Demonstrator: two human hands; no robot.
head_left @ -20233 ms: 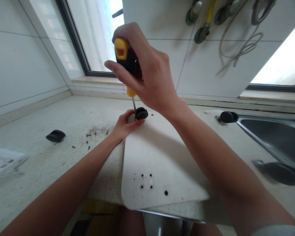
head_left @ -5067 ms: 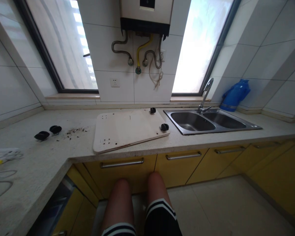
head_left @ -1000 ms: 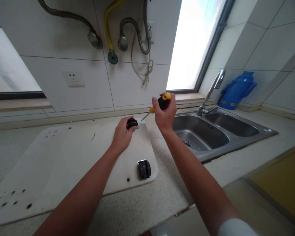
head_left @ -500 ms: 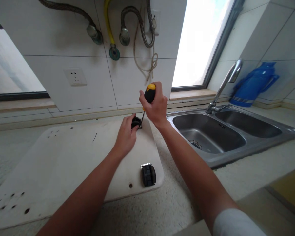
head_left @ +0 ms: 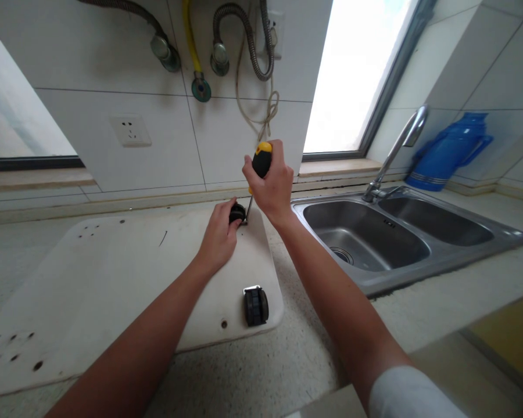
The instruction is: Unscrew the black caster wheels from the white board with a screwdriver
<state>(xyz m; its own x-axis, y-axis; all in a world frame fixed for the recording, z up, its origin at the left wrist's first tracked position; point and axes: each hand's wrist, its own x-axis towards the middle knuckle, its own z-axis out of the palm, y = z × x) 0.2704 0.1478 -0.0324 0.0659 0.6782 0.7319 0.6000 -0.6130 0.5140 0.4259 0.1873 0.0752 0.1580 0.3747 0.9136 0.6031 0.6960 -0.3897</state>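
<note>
A white board (head_left: 126, 278) with rounded corners lies flat on the counter. At its far right corner my left hand (head_left: 221, 232) is closed around a black caster wheel (head_left: 236, 213), pressing it to the board. My right hand (head_left: 273, 183) grips the black and yellow handle of a screwdriver (head_left: 261, 160). Its shaft slants down to the caster's metal plate; the tip and any screw there are too small to make out. A second black caster (head_left: 256, 306) sits on the board's near right corner, its metal plate showing.
To the right is a double steel sink (head_left: 366, 235) with a tap (head_left: 398, 152) and a blue thermos jug (head_left: 451, 152) behind it. A socket (head_left: 129, 130), hoses and a looped cord (head_left: 268, 116) are on the tiled wall. Holes dot the board's left end.
The view has shifted slightly, so the board and near caster appear a little further left. Both hands keep their hold on the caster and the screwdriver.
</note>
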